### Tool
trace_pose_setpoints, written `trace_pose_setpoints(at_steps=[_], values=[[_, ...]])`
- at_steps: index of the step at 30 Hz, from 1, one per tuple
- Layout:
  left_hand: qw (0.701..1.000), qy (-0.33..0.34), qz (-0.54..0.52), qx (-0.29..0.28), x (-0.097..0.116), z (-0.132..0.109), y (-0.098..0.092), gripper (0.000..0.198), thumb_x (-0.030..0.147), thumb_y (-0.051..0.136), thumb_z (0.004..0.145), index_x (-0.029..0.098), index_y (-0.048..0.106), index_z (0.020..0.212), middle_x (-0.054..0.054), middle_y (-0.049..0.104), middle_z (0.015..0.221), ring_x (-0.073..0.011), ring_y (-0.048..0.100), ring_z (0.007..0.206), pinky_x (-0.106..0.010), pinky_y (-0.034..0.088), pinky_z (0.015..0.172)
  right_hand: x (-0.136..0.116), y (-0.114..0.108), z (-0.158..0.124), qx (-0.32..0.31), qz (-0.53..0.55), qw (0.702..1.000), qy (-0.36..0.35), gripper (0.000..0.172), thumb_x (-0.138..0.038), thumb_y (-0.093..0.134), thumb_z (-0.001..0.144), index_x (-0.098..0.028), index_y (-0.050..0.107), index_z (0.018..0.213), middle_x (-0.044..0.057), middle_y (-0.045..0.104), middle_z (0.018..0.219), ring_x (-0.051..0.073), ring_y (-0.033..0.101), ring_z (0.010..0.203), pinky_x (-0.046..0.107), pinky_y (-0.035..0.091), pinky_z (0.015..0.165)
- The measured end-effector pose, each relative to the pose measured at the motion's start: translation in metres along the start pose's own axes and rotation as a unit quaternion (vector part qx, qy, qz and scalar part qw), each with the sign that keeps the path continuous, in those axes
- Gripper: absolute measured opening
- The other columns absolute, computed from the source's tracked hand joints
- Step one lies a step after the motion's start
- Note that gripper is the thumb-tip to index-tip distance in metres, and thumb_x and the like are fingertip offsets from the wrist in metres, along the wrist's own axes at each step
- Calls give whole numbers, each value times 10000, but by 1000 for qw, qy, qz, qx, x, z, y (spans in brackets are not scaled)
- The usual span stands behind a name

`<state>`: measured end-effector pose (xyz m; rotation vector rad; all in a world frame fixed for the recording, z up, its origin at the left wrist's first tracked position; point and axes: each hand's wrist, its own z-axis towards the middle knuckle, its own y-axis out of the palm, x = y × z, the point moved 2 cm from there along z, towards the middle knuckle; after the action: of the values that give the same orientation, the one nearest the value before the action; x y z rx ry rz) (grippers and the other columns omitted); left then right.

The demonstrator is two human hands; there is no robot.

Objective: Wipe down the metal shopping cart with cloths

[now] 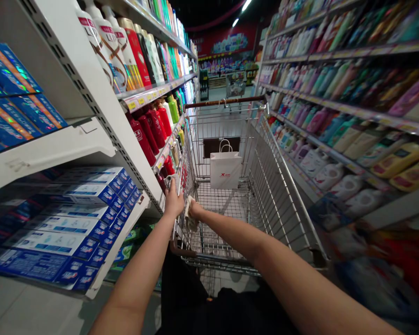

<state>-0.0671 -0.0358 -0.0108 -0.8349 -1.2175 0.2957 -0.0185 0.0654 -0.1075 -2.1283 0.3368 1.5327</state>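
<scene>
Head view, left fingers [172, 190]: held together and curled over the top rail of the wire shopping cart [254, 153], with a crumpled grey-white cloth [172, 181] bunched at their tips; blur hides the exact contact.

Right fingers [192, 208]: bunched together on a crumpled beige cloth [190, 217], pressing it against the same rail, just beside the left hand. The fingertips are partly hidden, so how tightly they pinch cannot be told.

Hands: the left hand [173, 203] and right hand [196, 210] sit close together at lower centre, on the cart's left side.

Technique: the closed left hold steadies the wire, while the right hand's bunched fingers keep the beige cloth firm against the rail.

Cart: its brown near handle [181, 249] lies below the hands. A white paper carrier bag [226, 170] with loop handles stands inside, towards the far end.

Left shelves: blue-and-white toothpaste cartons [59, 232] fill the lower left, with red bottles [143, 135] above and beyond the hands.

Right shelves: white plastic jugs [330, 177] and yellow bottles [401, 167] line the right side.
</scene>
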Motion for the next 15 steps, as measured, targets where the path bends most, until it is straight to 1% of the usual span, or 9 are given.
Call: trace_pose_setpoints(at_steps=[2,4,6,7,10,12,14,15], values=[[1000,0,-5,0,-1,0,0,798,192,595,961,207,294,1700,-214,474,1631,-334,500,1508,-474,383,1261,-6,-1,1,2,5,1000,24,378,-218,651,919,-140,748,1276,133,800,1129,281,749,1044,377,588,995],[1000,-6,-5,-2,-1,0,0,796,179,589,960,203,296,1700,-222,477,1626,-338,506,1503,-477,388,1258,-19,-3,7,20,26,999,17,521,-104,619,851,-158,700,1363,108,791,1181,259,743,1097,359,579,1011],[1000,-8,-6,-3,-1,0,0,786,183,593,961,194,312,1695,-226,486,1616,-342,506,1503,-474,385,1262,-37,-6,14,57,62,996,-30,660,-44,569,792,-175,651,1434,87,776,1247,235,722,1160,352,557,1052],[1000,-8,-8,-1,0,0,0,779,192,599,961,194,325,1690,-226,489,1614,-346,502,1506,-474,382,1264,-47,-7,17,80,77,992,-62,692,-35,549,772,-174,643,1444,84,765,1281,229,706,1196,352,539,1081],[1000,-3,-14,6,-2,0,0,767,208,608,960,203,350,1683,-224,497,1611,-362,472,1526,-491,386,1262,-68,-10,22,138,83,976,-149,700,-49,523,758,-155,645,1439,100,720,1379,236,645,1309,355,474,1165],[1000,4,-21,9,-4,0,2,765,203,604,958,195,354,1681,-228,517,1591,-358,471,1528,-491,384,1263,-70,-8,19,151,65,968,-187,678,-89,513,794,-147,628,1460,117,685,1432,253,610,1359,373,446,1197],[999,12,-32,13,-6,-1,4,760,222,614,957,176,367,1674,-233,529,1575,-352,483,1519,-481,375,1268,-60,-3,14,150,38,968,-200,661,-151,491,858,-143,580,1513,138,652,1471,273,591,1380,402,439,1207],[999,13,-38,16,-7,-2,4,760,236,622,955,168,374,1670,-236,527,1574,-353,486,1517,-480,371,1271,-52,1,11,149,23,969,-193,663,-181,476,888,-143,544,1546,148,638,1483,281,586,1383,414,442,1205]])
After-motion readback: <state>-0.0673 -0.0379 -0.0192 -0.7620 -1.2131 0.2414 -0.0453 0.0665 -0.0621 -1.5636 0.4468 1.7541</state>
